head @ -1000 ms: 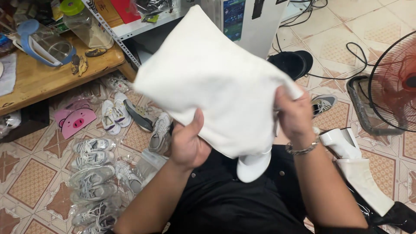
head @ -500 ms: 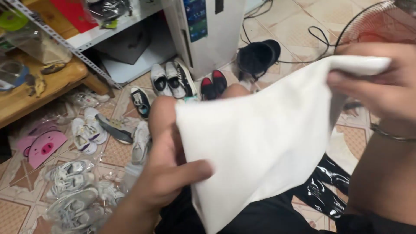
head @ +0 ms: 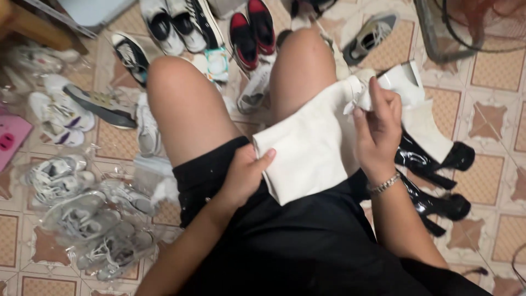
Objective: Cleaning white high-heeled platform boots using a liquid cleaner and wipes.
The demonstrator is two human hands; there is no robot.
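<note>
White cloth bag is draped across my lap, mostly over my right thigh, lower edge lying on my black shorts. It's plain off-white, soft fabric, flat and roughly rectangular, no print visible; the top end is bunched and crumpled. My left hand pinches the bag's left edge, thumb on top and fingers tucked underneath. My right hand is closed on the gathered top corner, fingers curled around the bunched fabric, a metal bracelet on that wrist. Just beside the right hand: a white boot and glossy black high-heeled boots on the tiled floor. Past my knees, red-and-black shoes and black-and-white sneakers. To my left, several pale sneakers in clear plastic bags.
</note>
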